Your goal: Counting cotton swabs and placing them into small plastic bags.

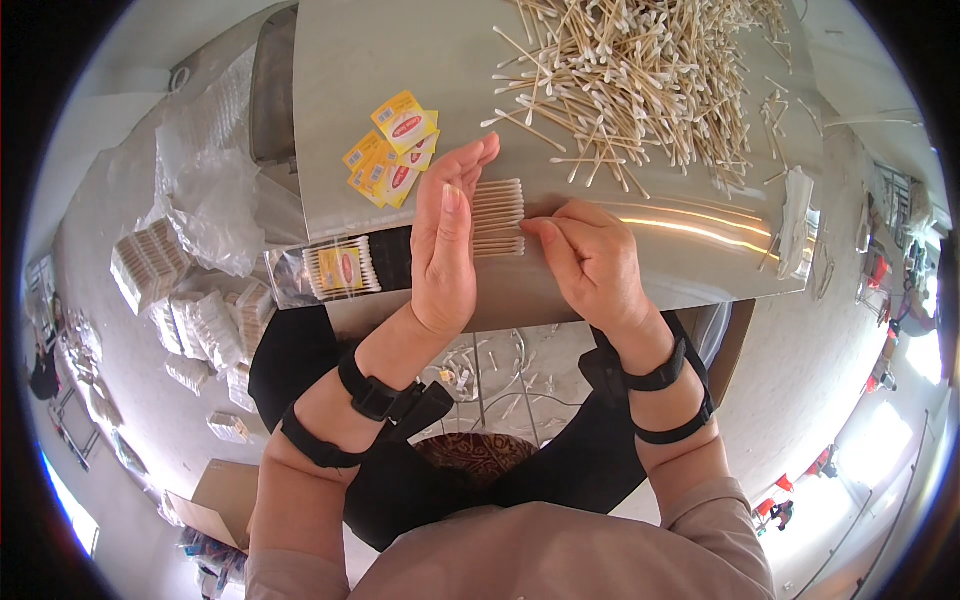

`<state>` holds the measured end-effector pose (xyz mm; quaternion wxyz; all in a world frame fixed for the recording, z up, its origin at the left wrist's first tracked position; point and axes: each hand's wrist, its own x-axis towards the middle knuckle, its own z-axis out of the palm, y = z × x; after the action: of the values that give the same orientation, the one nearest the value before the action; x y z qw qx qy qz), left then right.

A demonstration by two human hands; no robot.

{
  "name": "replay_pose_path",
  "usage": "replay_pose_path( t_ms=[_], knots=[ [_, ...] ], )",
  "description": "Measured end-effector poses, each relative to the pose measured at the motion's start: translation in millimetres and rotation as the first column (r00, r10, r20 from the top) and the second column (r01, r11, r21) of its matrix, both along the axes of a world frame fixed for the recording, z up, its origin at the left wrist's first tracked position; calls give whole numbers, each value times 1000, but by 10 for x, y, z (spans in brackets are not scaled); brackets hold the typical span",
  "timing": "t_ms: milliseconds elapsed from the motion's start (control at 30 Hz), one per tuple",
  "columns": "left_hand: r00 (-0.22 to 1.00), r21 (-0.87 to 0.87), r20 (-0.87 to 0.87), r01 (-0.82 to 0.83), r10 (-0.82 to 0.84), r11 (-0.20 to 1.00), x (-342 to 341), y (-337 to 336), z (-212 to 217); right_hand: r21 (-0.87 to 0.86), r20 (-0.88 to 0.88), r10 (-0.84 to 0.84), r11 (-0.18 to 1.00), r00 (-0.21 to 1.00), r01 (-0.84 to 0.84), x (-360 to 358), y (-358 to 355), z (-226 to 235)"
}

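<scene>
A flat row of wooden cotton swabs lies side by side on the metal table top. My left hand stands on its edge against the row's left side, fingers stretched out and hiding the far swab ends. At the row's right side, my right hand has its fingers curled, with thumb and forefinger together close to the swab tips. Whether a swab is between them I cannot make out. Left of my left hand, a clear pack of swabs with a yellow label rests beside a black strip.
A large heap of loose cotton swabs covers the table's far right. Several yellow cards lie fanned at the far left. Past the table's left edge are clear plastic bags and stacked swab packs. A cardboard box stands lower left.
</scene>
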<state>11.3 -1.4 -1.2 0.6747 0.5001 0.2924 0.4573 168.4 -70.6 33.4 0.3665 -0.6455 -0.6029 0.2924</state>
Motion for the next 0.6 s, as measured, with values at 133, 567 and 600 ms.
replay_pose_path(
  t_ms=[133, 567, 600],
  knots=[
    [1000, -21, 0, 1, -1, 1000, -5, 0, 14, -2, 31, -8, 1000, 999, 9, -12, 5, -7],
    [1000, -13, -6, 4, -4, 1000, -17, 9, 23, 6, 43, -79, 997, 996, 79, -42, 38, -9],
    [1000, -13, -5, 4, -4, 1000, -13, 8, 19, -21, 68, -56, 998, 996, 58, -33, 35, -9]
  ],
)
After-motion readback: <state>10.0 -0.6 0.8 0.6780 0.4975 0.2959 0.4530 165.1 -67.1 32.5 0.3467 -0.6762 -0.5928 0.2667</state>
